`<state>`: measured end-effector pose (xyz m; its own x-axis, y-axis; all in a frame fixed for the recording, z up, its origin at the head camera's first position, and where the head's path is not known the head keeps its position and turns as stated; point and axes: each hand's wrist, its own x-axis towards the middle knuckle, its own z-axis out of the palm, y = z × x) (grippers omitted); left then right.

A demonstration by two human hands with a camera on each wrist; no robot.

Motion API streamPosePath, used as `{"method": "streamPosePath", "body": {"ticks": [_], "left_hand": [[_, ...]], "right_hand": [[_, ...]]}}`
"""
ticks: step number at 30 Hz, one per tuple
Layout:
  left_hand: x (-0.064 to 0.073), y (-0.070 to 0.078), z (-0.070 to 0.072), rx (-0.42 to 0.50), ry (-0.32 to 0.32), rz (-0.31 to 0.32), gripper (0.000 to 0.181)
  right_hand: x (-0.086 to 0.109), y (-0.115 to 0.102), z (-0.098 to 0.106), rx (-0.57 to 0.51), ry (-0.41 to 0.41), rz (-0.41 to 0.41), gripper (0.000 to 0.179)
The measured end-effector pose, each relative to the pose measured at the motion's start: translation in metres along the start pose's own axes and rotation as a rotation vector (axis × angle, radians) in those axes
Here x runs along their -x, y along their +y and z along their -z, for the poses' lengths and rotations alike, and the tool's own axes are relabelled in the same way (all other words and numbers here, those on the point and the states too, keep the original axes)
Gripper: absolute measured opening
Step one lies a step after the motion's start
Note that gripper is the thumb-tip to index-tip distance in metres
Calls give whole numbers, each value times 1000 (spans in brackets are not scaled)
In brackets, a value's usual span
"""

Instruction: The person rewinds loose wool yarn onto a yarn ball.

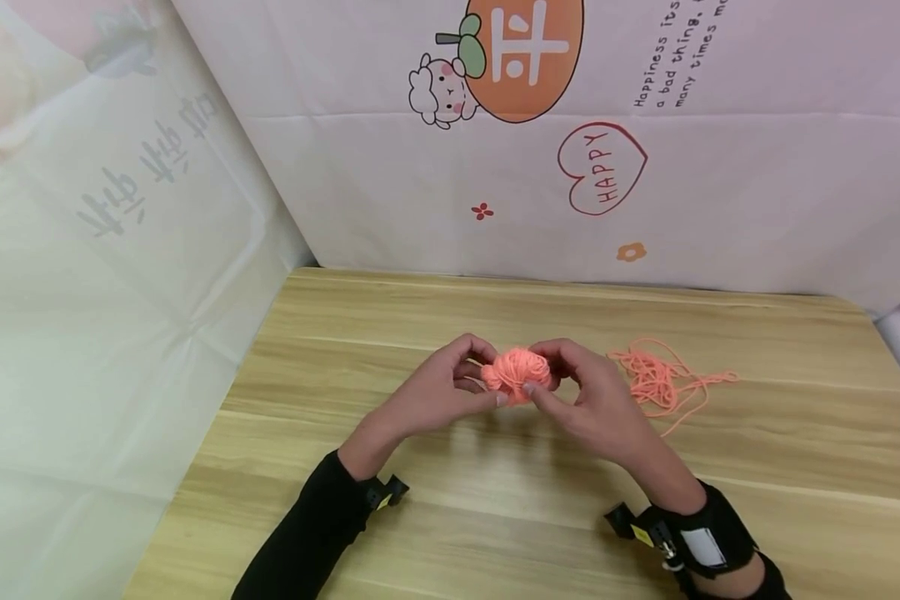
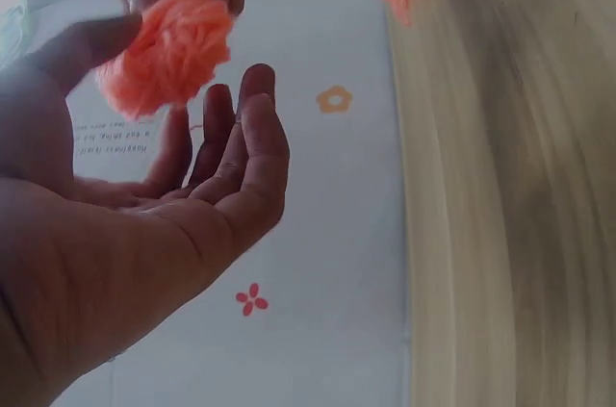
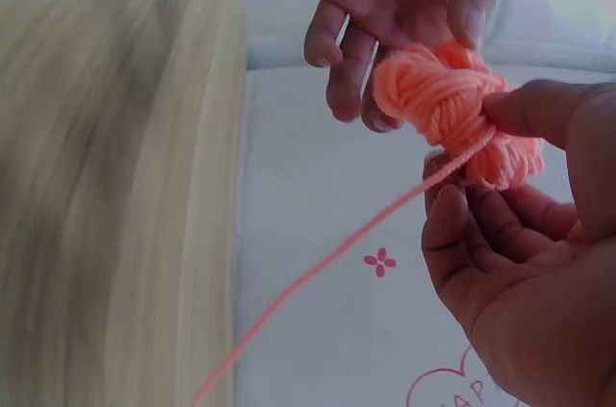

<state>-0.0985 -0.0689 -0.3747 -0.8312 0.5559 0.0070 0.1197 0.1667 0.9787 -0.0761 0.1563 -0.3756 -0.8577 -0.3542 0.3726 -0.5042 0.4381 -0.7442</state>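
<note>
A small ball of coral-orange yarn (image 1: 520, 372) is held up between both hands over the table. My left hand (image 1: 438, 387) pinches its left end with thumb and index finger; the other fingers (image 2: 255, 147) are loosely bent away from the yarn. On the other end, my right hand (image 1: 592, 400) grips the ball, thumb (image 3: 534, 109) pressed on the wound strands and fingers curled beneath. One strand (image 3: 327, 258) runs out from under the right thumb, down toward the table. In the left wrist view the ball (image 2: 173, 51) partly covers the right hand.
Right of the right hand, a loose tangle of the same yarn (image 1: 656, 379) lies on the wooden table (image 1: 450, 533), with loops trailing rightward. A printed white cloth (image 1: 375, 192) hangs behind the table, and another pale sheet (image 1: 120, 333) hangs along the left.
</note>
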Motion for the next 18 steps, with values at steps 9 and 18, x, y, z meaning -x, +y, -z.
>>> {"method": "streamPosePath", "body": {"ticks": [9, 18], "left_hand": [[-5, -17, 0, -138, -85, -27, 39], [-5, -25, -3, -80, -56, 5, 30]], "right_hand": [[3, 19, -2, 36, -151, 63, 27], [4, 18, -7, 26, -155, 55, 28]]}}
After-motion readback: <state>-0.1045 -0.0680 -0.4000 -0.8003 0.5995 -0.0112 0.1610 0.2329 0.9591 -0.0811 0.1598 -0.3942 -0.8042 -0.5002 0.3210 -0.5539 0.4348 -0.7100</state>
